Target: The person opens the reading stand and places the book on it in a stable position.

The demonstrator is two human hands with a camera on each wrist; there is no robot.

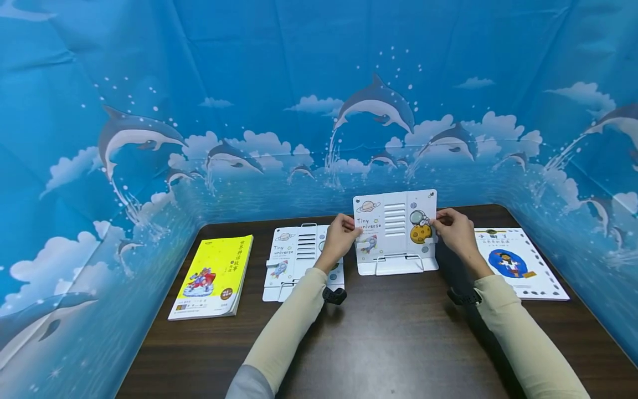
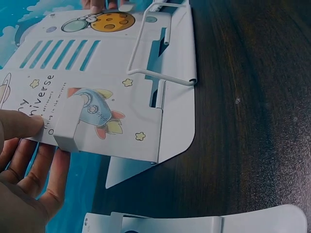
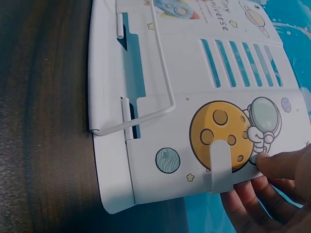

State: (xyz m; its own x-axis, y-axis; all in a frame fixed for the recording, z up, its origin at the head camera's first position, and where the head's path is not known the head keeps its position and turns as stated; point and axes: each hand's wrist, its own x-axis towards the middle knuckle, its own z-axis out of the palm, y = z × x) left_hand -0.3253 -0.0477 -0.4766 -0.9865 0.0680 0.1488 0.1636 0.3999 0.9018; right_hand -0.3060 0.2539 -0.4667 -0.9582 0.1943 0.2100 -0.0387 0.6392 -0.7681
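A white book stand printed with "Tiny universe", a rocket and an astronaut on a yellow moon stands raised on the table. My left hand pinches its left edge, thumb on the front and fingers behind, beside a white clip. On the opposite edge my right hand pinches the panel the same way, close to another clip. A white wire bracket juts out at the stand's lower front. A second, matching book stand lies flat to the left, partly hidden by my left forearm.
A yellow book lies at the left of the dark wooden table. To the right lies a white book with a blue circle on its cover. A blue dolphin-print cloth rises behind the table and along both sides.
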